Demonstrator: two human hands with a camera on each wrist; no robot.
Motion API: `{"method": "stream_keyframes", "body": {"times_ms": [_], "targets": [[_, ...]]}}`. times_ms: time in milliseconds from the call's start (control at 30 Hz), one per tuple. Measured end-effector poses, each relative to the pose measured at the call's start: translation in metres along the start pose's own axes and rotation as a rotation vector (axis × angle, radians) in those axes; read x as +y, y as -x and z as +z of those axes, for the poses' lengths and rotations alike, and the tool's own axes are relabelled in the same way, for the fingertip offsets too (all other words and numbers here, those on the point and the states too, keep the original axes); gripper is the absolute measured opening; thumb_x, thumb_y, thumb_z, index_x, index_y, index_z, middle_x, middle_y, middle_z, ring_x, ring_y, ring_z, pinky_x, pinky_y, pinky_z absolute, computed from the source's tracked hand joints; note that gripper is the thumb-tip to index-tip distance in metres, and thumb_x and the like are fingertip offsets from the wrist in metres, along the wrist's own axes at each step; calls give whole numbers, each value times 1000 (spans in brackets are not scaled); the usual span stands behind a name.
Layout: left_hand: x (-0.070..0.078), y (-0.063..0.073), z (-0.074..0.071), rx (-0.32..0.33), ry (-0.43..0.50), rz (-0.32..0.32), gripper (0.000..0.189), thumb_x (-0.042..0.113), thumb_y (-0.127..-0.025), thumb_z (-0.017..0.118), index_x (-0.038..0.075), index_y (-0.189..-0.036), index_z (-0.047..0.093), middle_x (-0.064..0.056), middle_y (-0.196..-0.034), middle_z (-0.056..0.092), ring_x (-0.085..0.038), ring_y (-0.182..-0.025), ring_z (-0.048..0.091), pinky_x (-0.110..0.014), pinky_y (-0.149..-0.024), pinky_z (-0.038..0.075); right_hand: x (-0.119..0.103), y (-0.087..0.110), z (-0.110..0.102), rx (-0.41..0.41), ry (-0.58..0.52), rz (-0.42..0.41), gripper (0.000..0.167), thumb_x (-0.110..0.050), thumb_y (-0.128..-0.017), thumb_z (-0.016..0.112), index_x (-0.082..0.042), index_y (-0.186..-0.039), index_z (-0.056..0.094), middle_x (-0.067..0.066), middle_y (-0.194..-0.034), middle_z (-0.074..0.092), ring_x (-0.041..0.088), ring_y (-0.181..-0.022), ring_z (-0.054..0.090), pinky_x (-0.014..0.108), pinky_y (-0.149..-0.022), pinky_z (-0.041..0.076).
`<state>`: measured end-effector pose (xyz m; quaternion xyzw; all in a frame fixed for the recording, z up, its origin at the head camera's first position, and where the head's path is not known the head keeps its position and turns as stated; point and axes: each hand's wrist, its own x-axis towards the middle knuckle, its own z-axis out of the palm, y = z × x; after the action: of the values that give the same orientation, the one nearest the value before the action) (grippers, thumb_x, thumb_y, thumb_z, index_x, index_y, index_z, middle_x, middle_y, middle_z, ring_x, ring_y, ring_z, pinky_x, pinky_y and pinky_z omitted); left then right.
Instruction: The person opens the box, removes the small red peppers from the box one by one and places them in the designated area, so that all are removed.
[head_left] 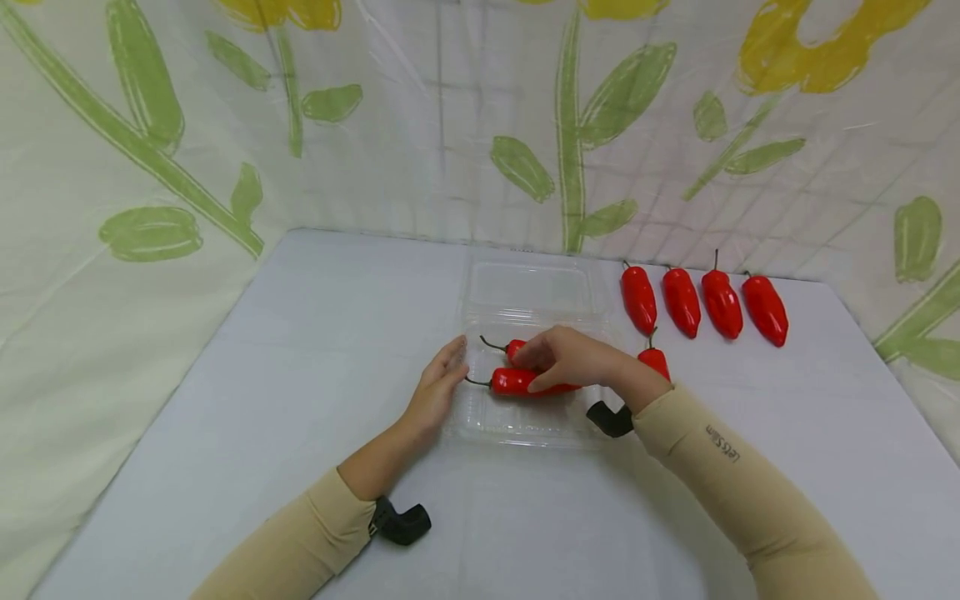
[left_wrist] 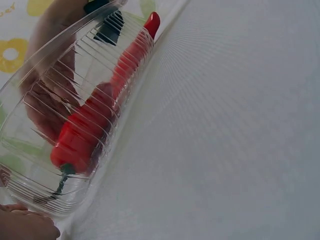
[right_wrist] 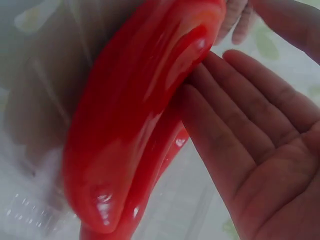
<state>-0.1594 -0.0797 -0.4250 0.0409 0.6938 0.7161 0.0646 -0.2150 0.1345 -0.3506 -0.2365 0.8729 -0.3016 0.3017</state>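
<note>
A clear plastic clamshell container [head_left: 491,421] stands with its lid [head_left: 532,287] folded back. Two red chili peppers lie in its base: the nearer pepper [head_left: 512,382] and the farther pepper [head_left: 516,348], partly covered by my right hand [head_left: 573,358]. In the right wrist view, that hand's fingers [right_wrist: 240,112] are fairly straight, with their tips against a pepper [right_wrist: 130,110]. Against the container's left side rests my left hand [head_left: 438,383], fingers extended. Through the container's ribbed wall, the left wrist view shows a pepper [left_wrist: 75,145] with a green stem.
Several red peppers [head_left: 681,302] stand in a row at the table's back right. Another pepper [head_left: 654,360] lies right of the container, partly hidden by my right forearm. A white cover lies over the table [head_left: 322,333]; a flower-printed curtain [head_left: 420,125] hangs behind.
</note>
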Motion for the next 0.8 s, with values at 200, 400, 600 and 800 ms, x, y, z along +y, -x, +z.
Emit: {"method": "stream_keyframes", "body": {"times_ms": [200, 400, 600, 800], "targets": [[-1, 0, 0, -2, -27, -23, 50, 9, -97, 36, -1, -145, 25, -15, -154, 22, -28, -145, 12, -45, -119, 9, 4, 1, 6, -37, 52, -19, 46, -10, -79, 71, -10, -124, 60, 5, -119, 65, 21, -111, 58, 35, -91, 52], [2, 1, 1, -6, -28, -20, 51, 9, -97, 37, 0, -145, 25, -15, -154, 22, -28, -145, 12, -45, -119, 10, 9, 0, 10, -68, 141, -2, 48, -12, -76, 75, -15, -123, 61, 1, -115, 63, 20, -111, 52, 34, -88, 53], [3, 1, 0, -1, -32, -19, 51, 11, -97, 37, 1, -145, 25, -13, -155, 22, -27, -145, 12, -44, -119, 9, 9, 2, 12, -83, 191, 9, 49, -16, -75, 77, -18, -121, 62, -2, -113, 61, 19, -111, 50, 34, -86, 53], [1, 1, 0, -10, -16, -8, 51, 9, -96, 37, -1, -145, 24, -16, -155, 20, -28, -145, 11, -44, -119, 9, 6, 4, 11, -119, 254, -37, 50, -21, -78, 75, -15, -125, 59, -2, -114, 60, 18, -111, 49, 33, -87, 52]]}}
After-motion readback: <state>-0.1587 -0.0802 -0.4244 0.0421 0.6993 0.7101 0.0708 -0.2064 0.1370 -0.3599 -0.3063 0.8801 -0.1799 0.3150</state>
